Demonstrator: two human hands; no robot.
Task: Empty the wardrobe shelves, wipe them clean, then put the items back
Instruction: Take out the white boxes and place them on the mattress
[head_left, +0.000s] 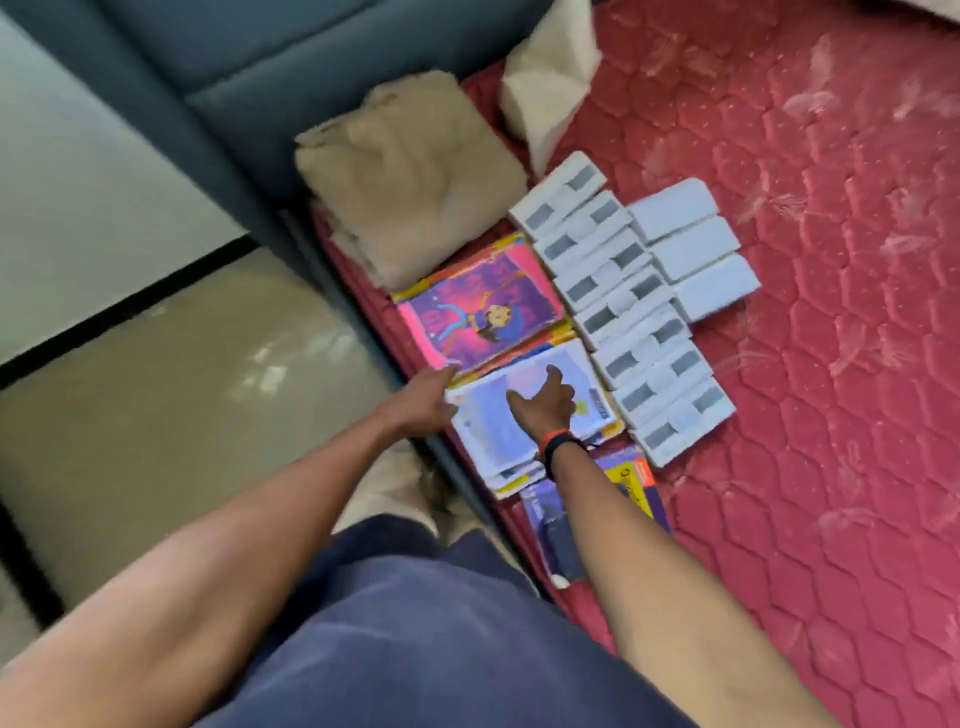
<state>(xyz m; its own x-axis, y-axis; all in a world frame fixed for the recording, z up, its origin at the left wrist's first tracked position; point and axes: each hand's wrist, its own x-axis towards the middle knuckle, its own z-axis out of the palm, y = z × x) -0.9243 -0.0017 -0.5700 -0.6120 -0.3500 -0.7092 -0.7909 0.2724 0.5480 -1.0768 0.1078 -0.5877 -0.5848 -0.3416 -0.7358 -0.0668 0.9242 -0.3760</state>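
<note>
Items lie in rows on a red quilted bed (779, 364). A stack of books topped by a pale blue cover (498, 431) sits near the bed's edge. My left hand (426, 400) touches the stack's left edge; whether its fingers reach under is hidden. My right hand (543, 402), with a black and red wristband, rests flat on the top cover. Beyond it lies a pink and purple cartoon book (483, 306). Another purple and yellow book (618, 493) lies partly under my right forearm.
Several white boxes (623, 312) lie in two rows right of the books. A folded beige blanket (410, 176) and a cream cloth (550, 88) sit beyond. A dark blue-grey bed frame (234, 104) borders the bed; tiled floor (156, 389) is at left.
</note>
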